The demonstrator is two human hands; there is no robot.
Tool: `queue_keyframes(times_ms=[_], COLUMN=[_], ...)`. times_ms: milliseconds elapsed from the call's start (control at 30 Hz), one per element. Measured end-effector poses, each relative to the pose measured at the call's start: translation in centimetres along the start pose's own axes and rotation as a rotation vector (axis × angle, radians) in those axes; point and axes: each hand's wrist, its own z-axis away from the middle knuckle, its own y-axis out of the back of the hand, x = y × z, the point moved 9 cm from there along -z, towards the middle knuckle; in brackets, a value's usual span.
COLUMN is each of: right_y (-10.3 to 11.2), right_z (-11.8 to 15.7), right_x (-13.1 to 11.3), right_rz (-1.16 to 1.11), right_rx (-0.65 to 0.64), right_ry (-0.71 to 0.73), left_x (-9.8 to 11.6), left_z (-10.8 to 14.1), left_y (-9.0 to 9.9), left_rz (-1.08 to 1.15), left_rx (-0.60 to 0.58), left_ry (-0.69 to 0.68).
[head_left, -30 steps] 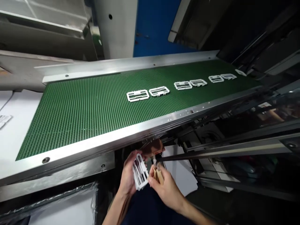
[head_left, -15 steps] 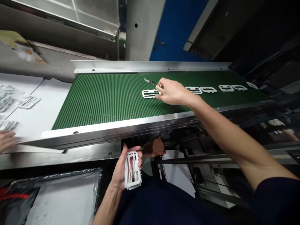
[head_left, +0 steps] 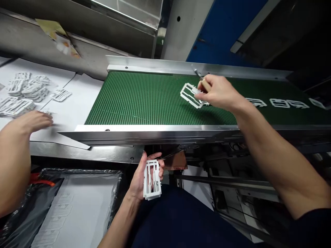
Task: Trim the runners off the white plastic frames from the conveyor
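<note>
Right hand (head_left: 218, 91) is closed on a slim pick (head_left: 199, 74), tan handle, metal tip pointing up-belt. Its fingers sit on the right end of a white plastic frame (head_left: 190, 95), which lies flat on the green belt (head_left: 155, 100), skewed to the belt edge. Hand is over the belt, frame is under the fingertips, just ahead of the knuckles.

More frames (head_left: 279, 103) lie on the belt to the right in a row, well apart from the hand.

Left hand (head_left: 138, 181) is below the belt's steel rail (head_left: 155, 128), closed around a small upright stack of frames (head_left: 152, 181), fingers wrapped behind it. Brown cardboard (head_left: 178, 161) sits just beyond those fingers.

Far left, a co-worker's hand (head_left: 33, 121) rests open on a white sheet (head_left: 64, 110), near a heap of loose frames (head_left: 26, 88). One single frame (head_left: 60, 95) lies just beside the heap. Below that is a plastic-wrapped tray (head_left: 77, 206), holding pale sheets.
</note>
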Motion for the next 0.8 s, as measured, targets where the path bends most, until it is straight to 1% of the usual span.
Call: queue_keyframes(times_ms=[33,100,133,167,200,233,267,300,333,400,467,533,600,633,733,800], right_y=[1.1,2.7,2.9,2.4,1.2,-0.7,-2.9,-5.1,-7.2,-10.8,-13.6,-15.2,-15.8,-15.9,-15.9,-16.0], right_z=[1.2,4.4,6.2,8.1,10.1,12.1,14.2,16.1,17.9,20.5,22.3,23.5,24.2,24.5,25.0,25.3], right_x=[-0.5,-1.4,-1.7,-1.8,-2.0,-2.1,-2.1,-2.0,-1.8,-1.0,-0.4,0.1,0.4,0.5,0.7,0.8], right_rz=[-0.102,-0.295,-0.378,-0.453,-0.527,-0.603,-0.679,-0.744,-0.803,-0.918,-1.023,-1.086,-1.098,-1.092,-1.071,-1.059], right_rx=[0.046,0.108,0.101,0.058,-0.027,-0.134,-0.25,-0.333,-0.375,-0.39,-0.368,-0.34,-0.324,-0.319,-0.325,-0.331], right_ry=[0.013,0.027,0.019,-0.003,-0.04,-0.084,-0.13,-0.185,-0.239,-0.338,-0.408,-0.453,-0.471,-0.473,-0.467,-0.458], left_x=[0.1,0.7,1.0,1.2,1.2,0.9,0.6,0.3,0.1,0.1,0.3,0.0,-0.4,-0.4,0.2,0.4], left_z=[-0.1,-0.3,-0.4,-0.4,-0.5,-0.6,-0.7,-0.8,-0.7,-0.5,-0.3,0.0,0.2,0.2,0.1,0.0], left_y=[0.3,1.1,1.5,1.8,2.1,2.3,2.6,2.7,2.7,2.4,1.9,1.4,1.1,0.9,0.2,-0.4], left_rz=[-0.087,-0.366,-0.519,-0.655,-0.757,-0.822,-0.864,-0.906,-0.939,-0.973,-0.968,-0.933,-0.904,-0.905,-0.976,-1.029], left_rx=[0.026,0.107,0.147,0.177,0.195,0.199,0.197,0.195,0.194,0.198,0.185,0.148,0.119,0.111,0.087,0.046], left_ry=[-0.017,-0.09,-0.128,-0.154,-0.161,-0.147,-0.124,-0.104,-0.091,-0.097,-0.097,-0.044,0.029,0.041,-0.001,-0.014])
